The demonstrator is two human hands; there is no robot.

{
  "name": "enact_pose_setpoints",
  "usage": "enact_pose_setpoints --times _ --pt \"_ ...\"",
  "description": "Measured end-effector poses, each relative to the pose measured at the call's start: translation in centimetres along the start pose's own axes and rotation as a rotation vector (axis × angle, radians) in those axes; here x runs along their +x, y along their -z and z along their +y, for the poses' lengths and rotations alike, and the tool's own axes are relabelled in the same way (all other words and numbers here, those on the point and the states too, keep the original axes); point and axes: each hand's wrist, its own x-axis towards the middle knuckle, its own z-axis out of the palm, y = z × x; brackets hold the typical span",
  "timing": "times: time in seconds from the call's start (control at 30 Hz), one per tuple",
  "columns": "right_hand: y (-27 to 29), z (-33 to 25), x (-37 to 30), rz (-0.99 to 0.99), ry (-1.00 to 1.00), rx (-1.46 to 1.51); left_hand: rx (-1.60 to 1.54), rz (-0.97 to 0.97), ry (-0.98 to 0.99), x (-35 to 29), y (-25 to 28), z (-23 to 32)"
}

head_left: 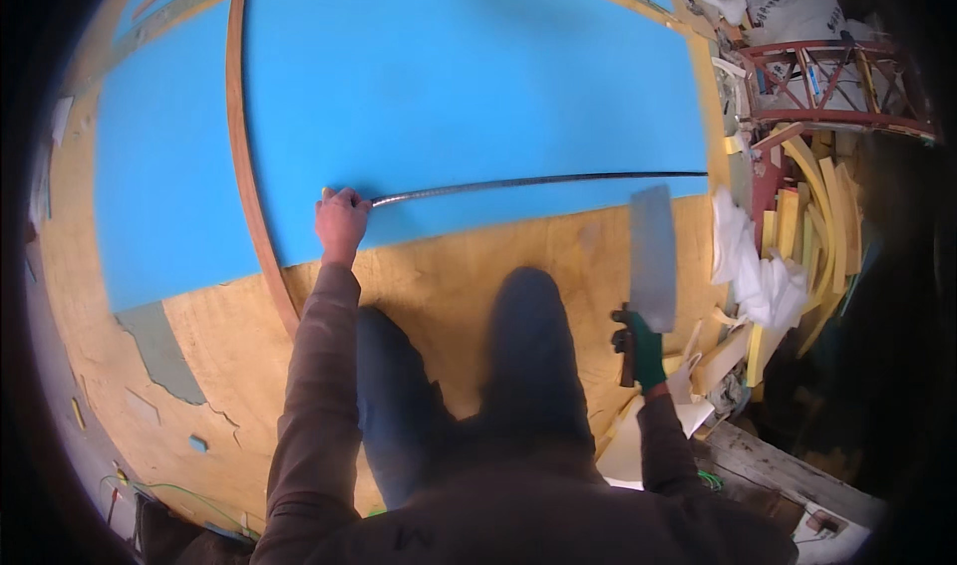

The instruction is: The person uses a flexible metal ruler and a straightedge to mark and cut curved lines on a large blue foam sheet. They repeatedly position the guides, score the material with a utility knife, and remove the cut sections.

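Observation:
A large blue sheet (pixel 478 87) lies flat on a wooden board. My bare left hand (pixel 341 221) rests at its near part, fingers closed on one end of a thin metal measuring tape (pixel 518 180). The tape stretches right across the blue sheet to its right edge, and a speck of yellow shows at my fingertips. My right hand (pixel 646 354), in a green and dark glove, is closed round the dark handle of a broad rectangular blade like a cleaver (pixel 654 256). Its blade points away from me, over the wooden board and the sheet's near edge.
A long brown wooden strip (pixel 242 127) crosses the sheet left of my hand. My knees are on the plywood (pixel 439 256). At the right lie yellow offcut strips (pixel 822 216), white crumpled plastic (pixel 763 281) and a red metal truss (pixel 837 82). A small blue scrap (pixel 198 443) lies at the lower left.

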Motion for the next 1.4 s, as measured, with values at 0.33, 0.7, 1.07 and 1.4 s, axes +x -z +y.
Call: enact_pose_setpoints --times 0.33,0.7,1.07,1.4 --pt "-15.8 1.7 -2.5 -0.156 -0.107 0.012 0.013 0.014 -0.134 -0.1 1.4 0.3" --pt "-16.1 6.4 -1.1 -0.161 0.222 -0.798 -0.141 -0.097 -0.219 0.9 0.9 -0.7" --pt "-15.6 3.2 -2.0 -0.066 -0.014 -0.191 -0.229 -0.125 -0.207 1.0 2.5 1.3" --pt "-14.3 5.6 -2.4 -0.126 0.242 -0.691 -0.088 -0.151 -0.207 1.0 3.1 -0.2"
